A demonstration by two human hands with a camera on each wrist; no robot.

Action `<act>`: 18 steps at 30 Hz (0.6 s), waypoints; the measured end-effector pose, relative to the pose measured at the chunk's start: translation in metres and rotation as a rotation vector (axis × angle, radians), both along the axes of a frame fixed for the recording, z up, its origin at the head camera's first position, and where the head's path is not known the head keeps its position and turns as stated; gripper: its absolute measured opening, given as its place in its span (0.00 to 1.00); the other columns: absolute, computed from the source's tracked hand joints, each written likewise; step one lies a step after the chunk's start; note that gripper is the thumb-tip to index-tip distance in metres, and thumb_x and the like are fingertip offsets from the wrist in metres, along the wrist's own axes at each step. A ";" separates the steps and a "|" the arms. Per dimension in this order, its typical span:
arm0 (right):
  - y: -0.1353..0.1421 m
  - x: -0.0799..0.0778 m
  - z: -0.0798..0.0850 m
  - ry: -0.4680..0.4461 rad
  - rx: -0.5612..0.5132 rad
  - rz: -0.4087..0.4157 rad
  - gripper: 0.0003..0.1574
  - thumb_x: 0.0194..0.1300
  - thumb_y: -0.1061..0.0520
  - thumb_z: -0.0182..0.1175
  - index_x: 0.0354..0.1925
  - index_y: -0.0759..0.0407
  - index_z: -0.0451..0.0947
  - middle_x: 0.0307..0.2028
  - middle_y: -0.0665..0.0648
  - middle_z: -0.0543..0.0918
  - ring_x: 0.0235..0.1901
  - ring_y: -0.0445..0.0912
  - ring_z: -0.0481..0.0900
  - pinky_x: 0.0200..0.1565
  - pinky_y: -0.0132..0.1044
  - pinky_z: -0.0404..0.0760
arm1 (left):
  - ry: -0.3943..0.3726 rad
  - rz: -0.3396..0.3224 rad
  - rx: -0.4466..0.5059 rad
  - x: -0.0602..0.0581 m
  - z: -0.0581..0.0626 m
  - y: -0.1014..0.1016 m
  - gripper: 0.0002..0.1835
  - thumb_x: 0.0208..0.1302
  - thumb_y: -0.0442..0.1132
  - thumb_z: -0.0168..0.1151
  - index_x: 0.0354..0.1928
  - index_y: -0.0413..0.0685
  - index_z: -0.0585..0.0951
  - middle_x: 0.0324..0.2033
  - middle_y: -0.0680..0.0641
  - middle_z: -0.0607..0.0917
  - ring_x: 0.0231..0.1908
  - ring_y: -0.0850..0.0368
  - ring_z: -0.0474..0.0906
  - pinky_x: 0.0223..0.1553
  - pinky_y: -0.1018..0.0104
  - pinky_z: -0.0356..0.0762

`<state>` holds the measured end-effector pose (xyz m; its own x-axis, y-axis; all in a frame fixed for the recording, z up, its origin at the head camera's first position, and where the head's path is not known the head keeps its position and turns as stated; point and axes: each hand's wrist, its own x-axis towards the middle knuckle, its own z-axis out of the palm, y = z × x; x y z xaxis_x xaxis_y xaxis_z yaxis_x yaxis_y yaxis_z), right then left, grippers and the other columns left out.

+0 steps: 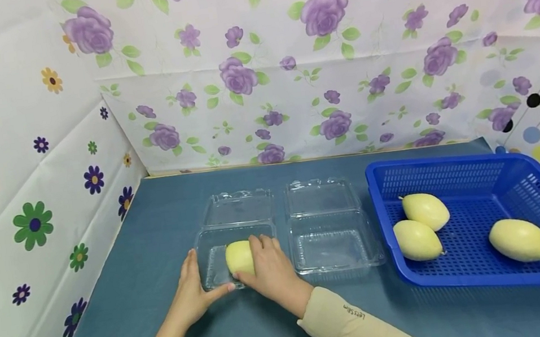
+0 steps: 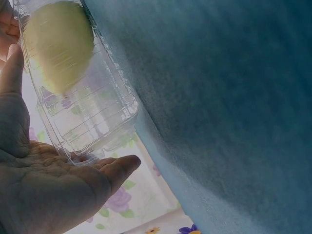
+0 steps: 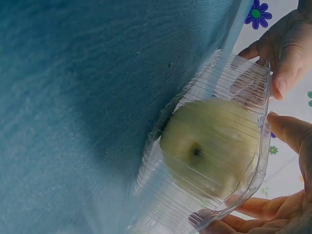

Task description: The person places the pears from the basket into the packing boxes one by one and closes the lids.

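A pale yellow oval fruit (image 1: 239, 258) lies in the tray half of the left clear plastic clamshell box (image 1: 213, 267), whose lid is folded back. My right hand (image 1: 273, 268) grips this fruit from the right, fingers over its far side and thumb near the box's front rim. In the right wrist view the fruit (image 3: 209, 146) shows a dark end spot through the ribbed wall. At the box's front left corner is my left hand (image 1: 189, 296), fingers straight along the side and thumb stretched to the front rim. The left wrist view shows its palm facing the box wall (image 2: 92, 122).
A second clamshell box (image 1: 331, 246), lid folded back, stands just right of the first. Farther right, a blue plastic basket (image 1: 398, 271) holds three similar fruits (image 1: 521, 239). Flower-printed sheets (image 1: 258, 79) rise behind and left of the blue-grey table (image 1: 271, 333).
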<state>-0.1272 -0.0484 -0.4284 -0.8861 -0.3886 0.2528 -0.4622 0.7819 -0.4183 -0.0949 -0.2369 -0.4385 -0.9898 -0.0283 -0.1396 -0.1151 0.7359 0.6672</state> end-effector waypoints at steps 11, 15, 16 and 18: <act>0.005 0.004 0.012 -0.024 -0.014 0.005 0.50 0.53 0.38 0.69 0.63 0.66 0.64 0.53 0.67 0.76 0.50 0.57 0.75 0.42 0.46 0.81 | 0.002 -0.003 -0.002 0.001 0.002 0.001 0.66 0.51 0.55 0.72 0.71 0.27 0.37 0.71 0.26 0.38 0.69 0.27 0.39 0.65 0.33 0.51; 0.007 0.005 0.015 -0.015 -0.023 0.007 0.50 0.54 0.38 0.69 0.63 0.66 0.65 0.53 0.66 0.76 0.50 0.57 0.75 0.44 0.46 0.81 | 0.008 -0.002 0.000 0.001 0.001 0.001 0.65 0.51 0.55 0.72 0.71 0.27 0.37 0.71 0.26 0.38 0.69 0.27 0.39 0.64 0.33 0.51; 0.008 0.006 0.016 -0.014 -0.027 0.006 0.49 0.54 0.39 0.69 0.63 0.65 0.65 0.53 0.66 0.76 0.50 0.57 0.75 0.44 0.47 0.80 | 0.009 -0.001 0.002 0.001 0.000 0.000 0.65 0.51 0.55 0.72 0.71 0.27 0.37 0.71 0.26 0.38 0.69 0.27 0.39 0.64 0.32 0.51; 0.009 0.007 0.018 -0.021 -0.029 0.002 0.50 0.54 0.39 0.69 0.64 0.65 0.64 0.54 0.66 0.76 0.51 0.57 0.75 0.46 0.47 0.80 | 0.009 -0.001 0.002 0.001 -0.001 0.000 0.65 0.51 0.55 0.72 0.71 0.27 0.37 0.71 0.26 0.38 0.69 0.26 0.39 0.64 0.32 0.51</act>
<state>-0.1206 -0.0393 -0.4106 -0.8904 -0.3831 0.2456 -0.4548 0.7683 -0.4504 -0.0937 -0.2373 -0.4393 -0.9910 -0.0265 -0.1309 -0.1082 0.7346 0.6698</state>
